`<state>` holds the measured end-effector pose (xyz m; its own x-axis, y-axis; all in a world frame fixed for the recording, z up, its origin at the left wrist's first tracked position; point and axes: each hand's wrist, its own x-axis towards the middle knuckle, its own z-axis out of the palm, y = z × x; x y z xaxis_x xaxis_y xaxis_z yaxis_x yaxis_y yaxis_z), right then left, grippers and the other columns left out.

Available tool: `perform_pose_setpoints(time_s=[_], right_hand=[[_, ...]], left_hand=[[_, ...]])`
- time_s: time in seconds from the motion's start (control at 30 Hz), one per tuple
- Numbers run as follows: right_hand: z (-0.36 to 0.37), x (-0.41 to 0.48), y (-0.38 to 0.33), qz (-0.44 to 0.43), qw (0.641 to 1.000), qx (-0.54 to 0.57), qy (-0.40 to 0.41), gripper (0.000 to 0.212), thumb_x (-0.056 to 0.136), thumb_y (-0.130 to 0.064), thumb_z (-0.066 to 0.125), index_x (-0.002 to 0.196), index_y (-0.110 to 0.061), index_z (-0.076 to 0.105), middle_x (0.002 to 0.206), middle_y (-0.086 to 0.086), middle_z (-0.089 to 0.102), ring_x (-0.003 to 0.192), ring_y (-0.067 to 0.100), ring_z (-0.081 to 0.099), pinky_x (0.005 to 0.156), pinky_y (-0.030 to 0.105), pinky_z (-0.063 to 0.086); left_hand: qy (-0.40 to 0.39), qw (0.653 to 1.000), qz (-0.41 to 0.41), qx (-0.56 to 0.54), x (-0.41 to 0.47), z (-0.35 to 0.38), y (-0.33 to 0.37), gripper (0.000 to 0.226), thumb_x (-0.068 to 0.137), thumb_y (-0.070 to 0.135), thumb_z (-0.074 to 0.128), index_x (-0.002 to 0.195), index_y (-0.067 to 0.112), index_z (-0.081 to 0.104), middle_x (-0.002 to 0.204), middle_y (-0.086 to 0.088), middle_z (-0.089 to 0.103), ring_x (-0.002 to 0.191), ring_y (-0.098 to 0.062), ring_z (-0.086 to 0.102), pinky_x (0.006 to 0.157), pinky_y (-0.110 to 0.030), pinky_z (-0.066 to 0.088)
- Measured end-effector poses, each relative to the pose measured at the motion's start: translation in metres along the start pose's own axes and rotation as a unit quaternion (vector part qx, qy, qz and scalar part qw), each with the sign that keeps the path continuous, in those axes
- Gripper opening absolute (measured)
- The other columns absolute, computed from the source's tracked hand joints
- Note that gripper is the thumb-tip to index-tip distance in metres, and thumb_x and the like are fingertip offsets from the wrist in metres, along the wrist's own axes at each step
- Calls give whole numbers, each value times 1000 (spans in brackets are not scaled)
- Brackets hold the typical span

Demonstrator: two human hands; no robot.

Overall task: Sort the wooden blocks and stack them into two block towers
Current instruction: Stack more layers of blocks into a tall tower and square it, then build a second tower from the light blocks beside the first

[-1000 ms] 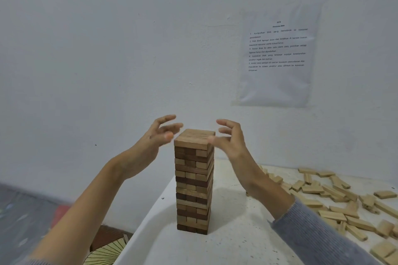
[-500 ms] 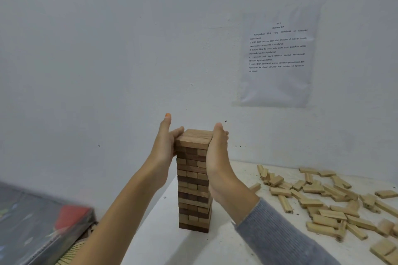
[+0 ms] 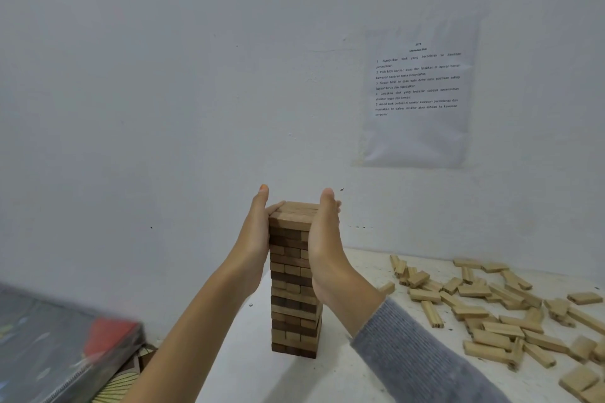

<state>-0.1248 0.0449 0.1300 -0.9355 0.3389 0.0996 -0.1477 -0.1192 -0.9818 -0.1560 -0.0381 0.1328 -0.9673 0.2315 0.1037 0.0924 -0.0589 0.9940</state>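
Flat palms squaring the tower (image 3: pixel 294 288) between them

The left hand (image 3: pixel 257 232) and right hand (image 3: pixel 324 239) press open, fingers straight, on opposite sides of its upper layers, clasping nothing; the right fingers are mostly hidden, probably flat too; unglued and tall, the stack likely skews under uneven push, so squeeze both sides evenly; loose blocks (image 3: pixel 491 314) lie well right of the grip on the table (image 3: pixel 327 379).

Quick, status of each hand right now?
Left hand: open, flat palm pressing the left side of the block tower.
Right hand: open, flat against its right side.
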Motion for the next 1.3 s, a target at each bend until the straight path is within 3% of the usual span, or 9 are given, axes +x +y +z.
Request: perform_pose_setpoints(time_s=[0.1,0.23,0.3,0.37,0.43,0.67,0.87,1.0,1.3], right_hand=[[1,-2,0,-4,1000,-9,-6,83,86,-79,8,154,-34,-8,164,-4,1,150,19,3,120,51,12],[-11,1,6,-21,1000,3,-14,140,37,-108,10,155,-32,12,162,-3,15,149,19,14,119,54,15],[-17,-12,-11,-27,1000,3,-9,123,57,-102,12,156,-30,12,163,-6,11,150,14,10,122,48,8],[-25,-25,-28,-46,999,15,-11,75,94,-70,11,156,-28,8,163,-10,6,149,9,6,121,37,4],[-41,-32,-37,-64,998,11,-22,60,102,-54,11,155,-26,12,162,-11,10,148,8,9,118,33,8],[-73,-59,-65,-110,993,-19,-30,53,104,-44,19,148,-20,37,155,0,35,141,16,33,118,44,26],[-113,-84,-74,-132,990,-51,-21,35,103,-30,35,114,-19,66,119,7,64,110,23,61,98,43,51],[-155,-92,-72,-151,984,-94,5,28,100,-15,43,104,-15,71,105,10,71,92,20,66,84,35,55],[-272,-83,-46,-90,981,-141,101,27,94,2,46,90,-8,70,78,6,73,67,16,64,66,25,52]], left_hand=[[1,1000,-3,-4,-2,0,2,65,95,64,23,125,20,59,119,-4,67,116,-16,58,111,-41,35],[42,999,3,-2,-9,-3,11,64,97,60,23,136,18,51,138,-4,54,128,-20,48,115,-40,26],[74,997,29,9,-16,-4,18,63,98,58,21,142,19,45,147,0,45,136,-19,40,117,-42,18],[97,992,77,18,-24,-4,26,61,99,55,20,145,20,41,151,4,39,140,-15,33,119,-41,14],[111,985,133,14,-35,-1,36,58,100,51,21,145,21,41,150,7,40,141,-11,32,120,-41,14],[104,963,249,-3,-73,22,66,48,102,41,24,131,20,56,138,8,54,132,-5,43,118,-38,21],[49,950,308,-4,-96,58,65,52,95,46,26,118,20,64,121,6,65,113,-4,59,97,-27,45],[-21,951,308,28,-101,90,48,50,88,45,28,109,21,66,109,9,69,99,-1,64,78,-19,50],[-165,958,218,84,-78,165,-19,19,93,12,51,93,19,69,97,7,71,94,-8,63,75,-22,44]])
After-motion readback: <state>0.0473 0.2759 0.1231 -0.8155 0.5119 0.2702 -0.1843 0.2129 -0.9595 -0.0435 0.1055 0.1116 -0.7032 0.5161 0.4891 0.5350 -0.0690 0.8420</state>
